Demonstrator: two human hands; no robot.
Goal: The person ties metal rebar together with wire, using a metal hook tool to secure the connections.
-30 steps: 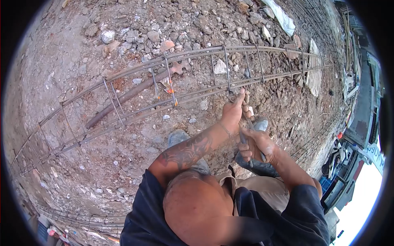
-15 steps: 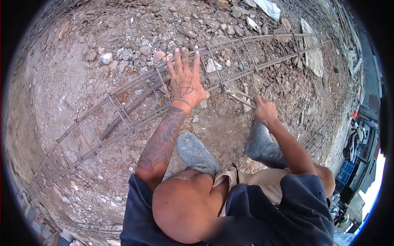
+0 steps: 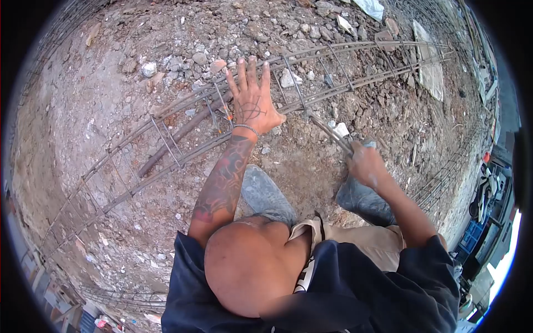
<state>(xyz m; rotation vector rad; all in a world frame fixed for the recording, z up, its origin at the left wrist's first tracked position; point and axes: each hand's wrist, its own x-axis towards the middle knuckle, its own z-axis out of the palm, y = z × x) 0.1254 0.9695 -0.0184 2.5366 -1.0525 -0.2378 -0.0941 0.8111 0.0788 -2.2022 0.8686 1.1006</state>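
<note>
A long rebar cage (image 3: 327, 96) of lengthwise bars joined by rectangular stirrups lies across the ground before me. My left hand (image 3: 252, 105) rests over it with fingers stretched and spread toward the far bars, thumb out to the right. In a closed grip, my right hand (image 3: 367, 164) holds the handles of metal pincers (image 3: 331, 132). Their jaws meet the near bar at the foot of a stirrup, right of my left hand. Under the cage, left of that hand, runs a rusty round bar (image 3: 179, 139).
Two muddy rubber boots, one left (image 3: 264, 194) and one right (image 3: 361, 201), stand on the dirt near the cage. Rubble and stones lie beyond it. A pale flat slab (image 3: 428, 66) is at its right end. More rebar mesh (image 3: 444, 172) lies to the right.
The pincer handles have closed together and swung slightly downward with my right hand. My left hand stays spread on the cage.
</note>
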